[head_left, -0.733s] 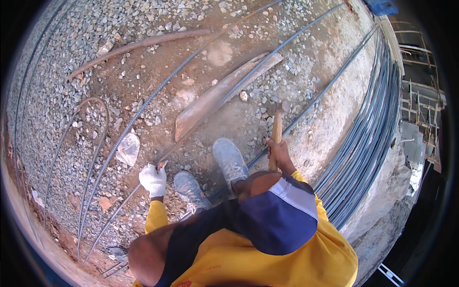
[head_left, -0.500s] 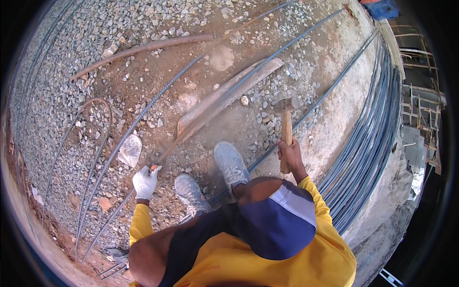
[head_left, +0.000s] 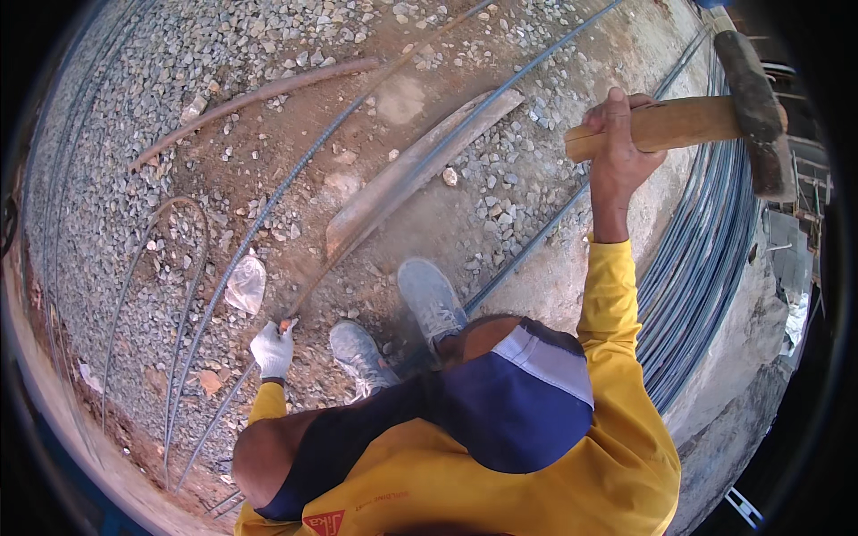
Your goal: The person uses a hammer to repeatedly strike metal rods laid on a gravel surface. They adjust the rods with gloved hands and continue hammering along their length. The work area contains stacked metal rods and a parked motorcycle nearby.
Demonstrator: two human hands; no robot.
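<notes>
My left hand (head_left: 272,350), in a white knitted glove, is closed around a thin steel rebar (head_left: 545,59) low over the gravel. The rebar's rusty stretch runs from the glove toward a long brown beam (head_left: 371,214) and lies along it. A small orange-brown spot shows at the gloved fingertips; I cannot make out what it is. My bare right hand (head_left: 618,147) is raised high on the right, wrapped around the wooden handle of a sledgehammer (head_left: 693,122). Its dark metal head points right, well away from the rebar.
A thick bundle of rebar (head_left: 706,241) lies at the right. Another long rebar (head_left: 268,210) crosses left of the beam, near a bent bar (head_left: 201,223) and a clear plastic bag (head_left: 246,284). A curved brown bar (head_left: 259,96) rests on gravel. My shoes (head_left: 429,290) stand between beam and bundle.
My right hand has swung the sledgehammer up from low beside the beam, and its head now points right instead of away from me. My left hand keeps its hold on the rebar.
</notes>
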